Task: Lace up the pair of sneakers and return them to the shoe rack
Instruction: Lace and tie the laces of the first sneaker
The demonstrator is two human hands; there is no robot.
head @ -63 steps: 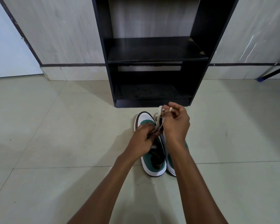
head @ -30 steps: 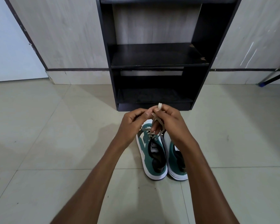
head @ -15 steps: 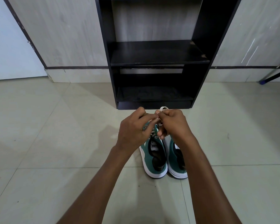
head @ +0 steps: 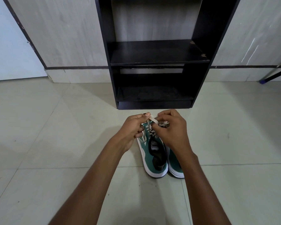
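Note:
Two green sneakers with white soles stand side by side on the floor, heels toward me: the left sneaker (head: 152, 159) and the right sneaker (head: 175, 166), which my right forearm partly hides. My left hand (head: 133, 129) and my right hand (head: 172, 130) hover over the left sneaker's front. Each hand pinches part of the white shoelace (head: 153, 120), which runs taut between the fingertips and down to the eyelets. The toes of both sneakers are hidden under my hands. The black shoe rack (head: 154, 52) stands just beyond, with its shelves bare.
The rack stands against a pale wood-grain wall (head: 68, 33). A pale tiled floor (head: 55, 143) spreads to both sides of the sneakers. A dark metal leg with a blue foot (head: 266, 79) angles in at the far right.
My hands have dropped lower and drawn slightly apart, stretching the lace between them over the left sneaker. Earlier they held the lace end raised. The sneakers have stayed in place.

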